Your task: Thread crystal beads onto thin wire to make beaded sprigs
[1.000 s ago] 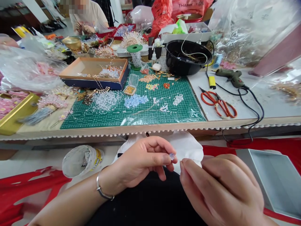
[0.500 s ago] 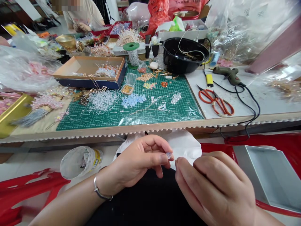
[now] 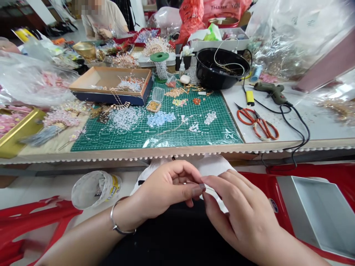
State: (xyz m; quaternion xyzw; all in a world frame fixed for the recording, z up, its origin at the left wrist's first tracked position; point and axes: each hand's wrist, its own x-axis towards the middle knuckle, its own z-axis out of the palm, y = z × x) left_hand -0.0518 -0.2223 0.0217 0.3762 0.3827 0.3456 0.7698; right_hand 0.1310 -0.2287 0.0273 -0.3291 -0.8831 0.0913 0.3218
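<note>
My left hand (image 3: pixel 169 186) is closed in a pinch above my lap, its thumb and index finger on a small translucent bead-like piece (image 3: pixel 202 187). Fingertips cover most of that piece, so its exact kind does not show. My right hand (image 3: pixel 241 207) meets it from the right, index finger and thumb curled close around the piece's end. What looks like a thin wire (image 3: pixel 210 189) runs between those right fingers. Beyond the hands, on the green cutting mat (image 3: pixel 130 142), lie blue flower-shaped pieces (image 3: pixel 161 119), clear beads (image 3: pixel 124 118) and a wired sprig (image 3: pixel 177 125).
Red-handled pliers (image 3: pixel 257 123) and a glue gun (image 3: pixel 273 91) lie to the right. A black bowl (image 3: pixel 222 79), a bead spool (image 3: pixel 160 66) and an open box (image 3: pixel 111 96) stand behind. A bucket (image 3: pixel 91 190) is on the floor. Another person (image 3: pixel 107 20) sits across.
My right hand has turned and moved left, and its index finger and thumb have come up to the small piece. My left hand has stayed nearly in place, still pinching.
</note>
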